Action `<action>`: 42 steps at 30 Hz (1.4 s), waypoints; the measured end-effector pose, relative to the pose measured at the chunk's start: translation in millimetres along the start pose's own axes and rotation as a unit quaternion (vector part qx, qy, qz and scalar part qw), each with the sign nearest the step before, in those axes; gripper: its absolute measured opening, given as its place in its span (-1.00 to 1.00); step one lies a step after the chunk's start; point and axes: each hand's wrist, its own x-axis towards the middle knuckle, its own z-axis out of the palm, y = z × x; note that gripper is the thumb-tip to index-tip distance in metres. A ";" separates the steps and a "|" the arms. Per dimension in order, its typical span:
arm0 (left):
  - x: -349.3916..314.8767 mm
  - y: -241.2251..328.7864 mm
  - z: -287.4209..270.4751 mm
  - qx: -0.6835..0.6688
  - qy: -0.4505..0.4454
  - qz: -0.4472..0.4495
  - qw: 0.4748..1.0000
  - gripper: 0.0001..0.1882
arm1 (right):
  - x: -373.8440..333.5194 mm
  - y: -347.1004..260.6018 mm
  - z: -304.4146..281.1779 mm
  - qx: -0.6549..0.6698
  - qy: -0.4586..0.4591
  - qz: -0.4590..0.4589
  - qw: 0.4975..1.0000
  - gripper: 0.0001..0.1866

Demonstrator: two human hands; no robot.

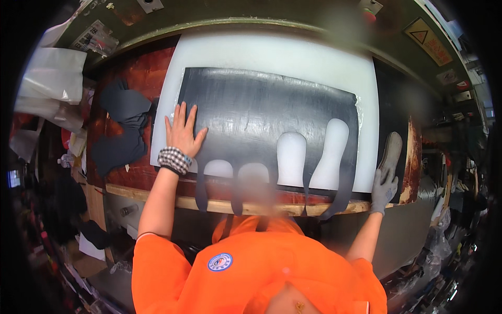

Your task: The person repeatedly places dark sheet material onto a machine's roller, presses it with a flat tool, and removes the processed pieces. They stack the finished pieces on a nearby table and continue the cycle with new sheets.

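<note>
Lying w/ fingers spread wide, the L hand (182,133) (bare, checked band (175,160) at wrist) is palm-down across the L edge of a black sheet (235,104), thumb & index on it; R hand (384,192), in a grey glove, is closed round the near end of a grey sole-shaped piece (391,147), just past the R edge of a white board (277,49); sheet lies flat on the board, w/ rounded cutouts (291,157) along its near side, white showing thru; thin strips (342,188) betw. them hang over the wooden table edge (157,197); dark cut pieces (125,104) lie heaped on the red tabletop (159,57), L of board; green machine (235,13) w/ yellow warning label (428,41) runs along the back.
</note>
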 end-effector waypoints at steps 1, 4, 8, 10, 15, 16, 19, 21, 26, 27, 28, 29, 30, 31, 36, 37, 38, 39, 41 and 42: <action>3.8 -0.6 -0.8 -0.005 0.006 0.004 1.000 -0.27 | 3.5 1.7 -0.3 0.036 0.005 0.031 0.999 -0.13; 22.5 -5.9 0.7 -0.026 0.015 0.014 0.999 -0.32 | 8.9 9.1 1.0 0.033 -0.033 0.038 0.998 -0.02; 43.3 -13.1 8.3 -0.106 0.079 0.040 0.990 -0.49 | 16.1 18.2 0.6 0.078 -0.046 0.019 0.996 0.00; 47.2 -17.7 11.5 -0.155 0.123 0.036 0.979 -0.55 | 20.9 13.4 -12.6 0.187 -0.058 0.008 0.981 -0.04; 45.4 -31.5 16.1 -0.401 0.201 -0.063 0.892 -0.57 | 6.5 -58.1 -84.3 0.380 -0.088 0.019 0.921 -0.20; 45.2 -33.5 17.1 -0.449 0.215 -0.088 0.863 -0.57 | -7.1 -84.2 -98.1 0.413 -0.102 0.005 0.905 -0.22; 46.4 -39.1 19.8 -0.508 0.230 -0.114 0.822 -0.53 | -47.8 -178.2 -123.1 0.518 -0.190 -0.097 0.828 -0.21; 48.2 -42.6 20.3 -0.618 0.242 -0.123 0.738 -0.49 | -60.6 -245.5 -124.3 0.450 -0.203 -0.247 0.834 -0.16; 48.6 -54.6 12.4 -0.778 0.235 -0.217 0.540 -0.44 | -65.3 -375.2 -121.8 0.329 -0.217 -0.610 0.687 -0.18; 48.4 -56.8 10.8 -0.787 0.227 -0.208 0.534 -0.44 | -61.5 -391.9 -124.3 0.315 -0.229 -0.641 0.662 -0.16; 46.6 -58.0 9.3 -0.797 0.222 -0.206 0.523 -0.43 | -58.5 -406.4 -125.8 0.283 -0.249 -0.670 0.640 -0.14; 46.3 -59.2 8.7 -0.804 0.213 -0.191 0.521 -0.43 | -56.0 -418.9 -126.3 0.250 -0.271 -0.696 0.616 -0.12; 45.2 -59.2 8.8 -0.811 0.214 -0.172 0.516 -0.43 | -52.3 -428.3 -126.5 0.211 -0.258 -0.721 0.608 -0.11; 45.3 -59.9 9.1 -0.813 0.214 -0.197 0.504 -0.44 | -50.7 -435.8 -123.8 0.208 -0.249 -0.721 0.612 -0.14; 48.9 -62.6 11.0 -0.822 0.185 -0.211 0.495 -0.44 | -39.1 -437.2 -86.4 0.189 -0.222 -0.724 0.625 -0.14; 47.8 -63.2 9.0 -0.823 0.177 -0.194 0.504 -0.47 | -40.1 -429.6 -77.0 0.188 -0.208 -0.727 0.627 -0.12; 44.8 -65.2 4.5 -0.815 0.164 -0.197 0.519 -0.50 | -36.1 -419.4 -70.0 0.227 -0.195 -0.687 0.663 -0.10; 42.4 -65.3 1.2 -0.809 0.141 -0.177 0.542 -0.52 | -31.7 -407.5 -64.4 0.262 -0.180 -0.647 0.693 -0.08; 27.3 -63.3 -8.9 -0.694 0.122 -0.198 0.681 -0.66 | -19.8 -373.3 -64.0 0.299 -0.157 -0.537 0.773 -0.15; 14.3 -62.0 -16.1 -0.508 0.116 -0.158 0.839 -0.66 | -23.8 -357.9 -61.5 0.382 -0.149 -0.428 0.805 -0.24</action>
